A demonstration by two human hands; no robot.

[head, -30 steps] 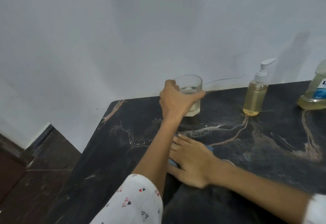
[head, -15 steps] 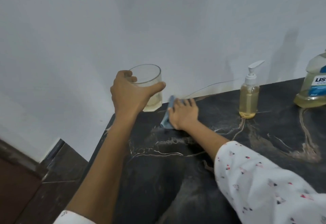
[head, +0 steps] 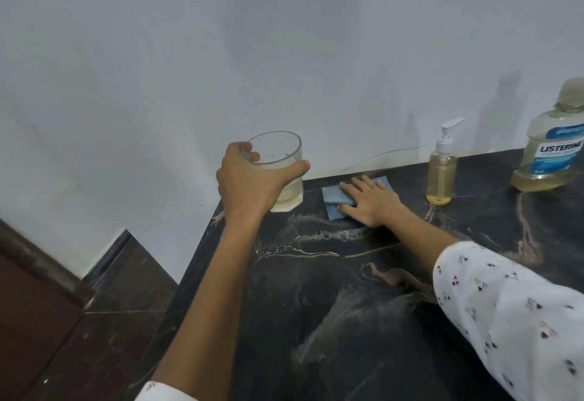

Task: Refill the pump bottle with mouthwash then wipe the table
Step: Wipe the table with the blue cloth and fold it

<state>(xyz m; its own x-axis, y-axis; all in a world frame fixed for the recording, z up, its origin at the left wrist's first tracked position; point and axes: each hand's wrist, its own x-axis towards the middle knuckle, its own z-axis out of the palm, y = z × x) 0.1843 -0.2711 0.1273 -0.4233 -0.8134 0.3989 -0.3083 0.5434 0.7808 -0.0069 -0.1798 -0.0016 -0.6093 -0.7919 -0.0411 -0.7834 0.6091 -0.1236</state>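
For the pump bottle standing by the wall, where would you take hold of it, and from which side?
Grip the pump bottle around its straight round body, below the narrow neck, coming in from the front. It stands upright near the wall, with the right hand and cloth to one side and the mouthwash bottle to the other.

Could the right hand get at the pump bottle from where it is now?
Probably yes. The right hand lies flat on the blue cloth, and only bare table shows between it and the pump bottle to its right.
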